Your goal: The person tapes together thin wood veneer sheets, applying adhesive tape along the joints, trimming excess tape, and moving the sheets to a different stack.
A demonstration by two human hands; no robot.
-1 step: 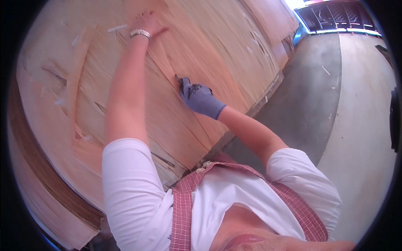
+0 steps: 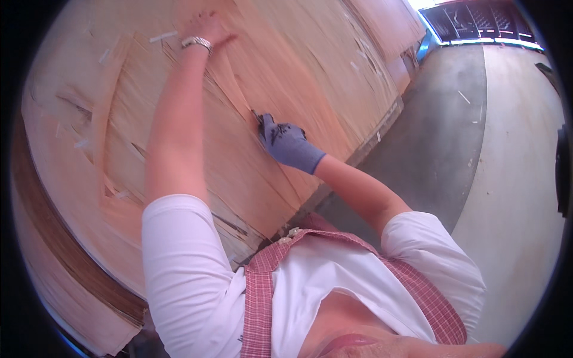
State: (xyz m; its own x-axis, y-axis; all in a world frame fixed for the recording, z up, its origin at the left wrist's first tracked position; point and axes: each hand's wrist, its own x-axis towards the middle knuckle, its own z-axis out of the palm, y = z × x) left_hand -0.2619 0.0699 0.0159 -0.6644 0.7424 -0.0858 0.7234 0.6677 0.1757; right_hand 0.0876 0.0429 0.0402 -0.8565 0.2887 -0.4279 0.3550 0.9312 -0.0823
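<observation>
Thin orange-tan wood veneer sheets (image 2: 277,71) lie overlapping in a broad stack, with splits and narrow strips along the grain. My bare left hand (image 2: 209,31), a pale bracelet at its wrist, rests on the veneer at the far side with fingers spread. My right hand (image 2: 283,142) wears a blue-grey glove with dark patches and is closed low over the sheet, nearer to me. A small dark tool tip (image 2: 256,116) pokes out ahead of its fingers, beside a seam in the veneer. The rest of that tool is hidden in the glove, so its kind is unclear.
Pale tape pieces (image 2: 163,37) are scattered on the veneer. Another stack with a dark brown edge (image 2: 65,221) curves along the left. Grey floor (image 2: 433,137) runs along the right of the stack, and a dark framed structure (image 2: 483,24) stands at the far right.
My gloved right hand has shifted slightly right and toward me, with the small dark tool. My left hand has moved slightly left, still on the veneer.
</observation>
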